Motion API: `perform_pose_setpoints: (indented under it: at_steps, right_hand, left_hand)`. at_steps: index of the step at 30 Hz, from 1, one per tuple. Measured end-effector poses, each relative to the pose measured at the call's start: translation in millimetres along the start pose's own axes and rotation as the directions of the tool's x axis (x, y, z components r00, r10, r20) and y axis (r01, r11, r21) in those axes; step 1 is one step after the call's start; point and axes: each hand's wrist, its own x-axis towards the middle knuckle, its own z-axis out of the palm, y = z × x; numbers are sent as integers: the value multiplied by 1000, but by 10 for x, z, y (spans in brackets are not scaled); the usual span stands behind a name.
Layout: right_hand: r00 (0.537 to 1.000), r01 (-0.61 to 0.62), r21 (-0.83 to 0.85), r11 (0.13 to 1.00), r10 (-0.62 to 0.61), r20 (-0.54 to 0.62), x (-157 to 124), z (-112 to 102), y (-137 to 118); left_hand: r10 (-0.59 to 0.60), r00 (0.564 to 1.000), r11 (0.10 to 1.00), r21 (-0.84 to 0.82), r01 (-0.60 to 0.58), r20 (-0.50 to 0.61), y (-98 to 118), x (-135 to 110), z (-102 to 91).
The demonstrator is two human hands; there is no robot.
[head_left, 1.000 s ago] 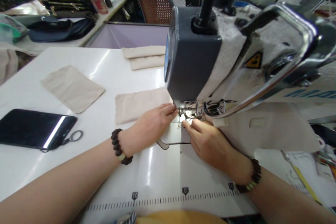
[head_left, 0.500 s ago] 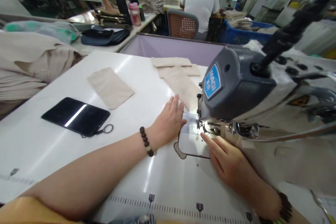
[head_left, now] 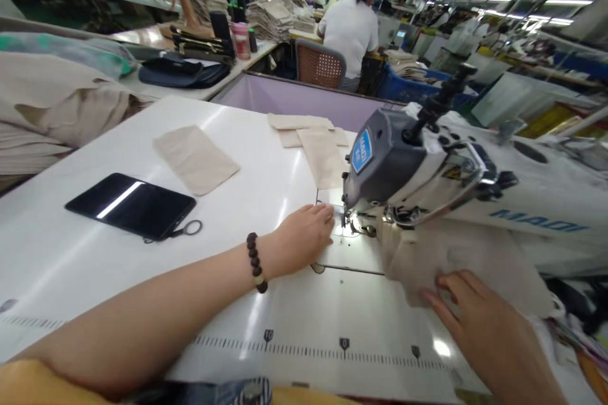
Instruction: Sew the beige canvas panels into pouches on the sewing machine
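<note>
My left hand (head_left: 304, 237) rests on the white sewing table (head_left: 95, 253) just left of the needle plate (head_left: 351, 253), fingers curled loosely and holding nothing that I can see. My right hand (head_left: 479, 323) lies with spread fingers on a large beige fabric piece (head_left: 456, 253) under the arm of the sewing machine (head_left: 427, 158). A stitched beige piece (head_left: 325, 155) lies behind the needle, trailing toward the back of the table.
A black phone (head_left: 130, 204) with small scissors (head_left: 187, 228) lies at the left. Another beige piece (head_left: 194, 158) lies beyond it, two more (head_left: 299, 123) at the far edge. Folded cloth (head_left: 52, 114) is heaped at the left. A person in white (head_left: 351, 35) sits ahead.
My right hand left the needle and drew back right onto the beige fabric. My left hand curled and came nearer the plate. The view rose and pulled back.
</note>
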Motion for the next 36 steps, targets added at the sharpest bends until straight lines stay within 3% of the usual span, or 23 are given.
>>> perform_pose_setpoints:
  at_steps: [2,8,16,20,24,27,29,33,34,36]
  right_hand:
    - [989,-146,-90,985,147,3,-59,80,-7]
    - [991,-114,-39,993,117,68,-49,-36,-44]
    - [989,-129,-133,983,137,50,-62,-184,-60]
    - [987,-150,43,988,147,73,-34,-393,82]
    - [970,-232,329,915,191,153,-42,-721,91]
    - [948,-192,514,836,23,317,-78,-885,-160]
    - [912,-178,601,779,-98,397,-92,-900,-397]
    - [813,-167,657,735,-275,514,-93,-749,-725]
    - [795,-184,665,724,-289,534,-94,-692,-747]
    - [801,-210,676,706,-272,533,-106,-579,-729]
  left_hand:
    - [62,998,998,-9,-62,18,18,-11,-30]
    - [126,992,992,4,-126,16,72,-108,-149]
    - [246,966,968,-30,-248,-78,240,-221,-133]
    - [277,952,956,-63,-286,-128,344,-234,-177]
    - [326,917,936,-58,-347,-229,512,-238,-232]
    - [258,897,949,-82,-305,-359,731,-215,-264]
    - [270,875,933,-113,-340,-402,876,-194,-263]
    - [486,846,815,-237,-529,-218,933,-243,-186]
    - [508,847,797,-287,-532,-160,878,-292,-160]
    - [483,872,798,-370,-477,-82,701,-435,-117]
